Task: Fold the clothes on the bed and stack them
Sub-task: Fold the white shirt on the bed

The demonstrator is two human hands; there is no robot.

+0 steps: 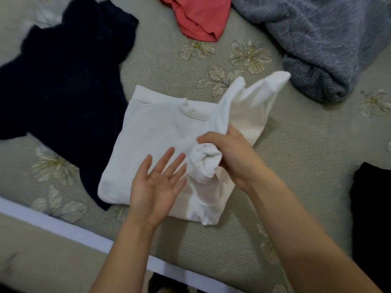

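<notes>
A white garment [152,132] lies partly folded in the middle of the bed. Its sleeve rises up and to the right, blurred by motion. My right hand [230,155] grips a bunched fold of the white cloth over the garment's right half. My left hand [158,182] hovers palm up with straight, spread fingers just left of that bunch, holding nothing. A dark navy garment [63,81] lies spread out to the left, touching the white one's left edge.
A coral garment [201,17] lies at the top centre. A grey fleecy blanket [330,45] is heaped at the top right. A black garment [372,218] sits at the right edge. The bedspread [169,66] is beige with flowers; the bed's white edge [63,227] runs along the lower left.
</notes>
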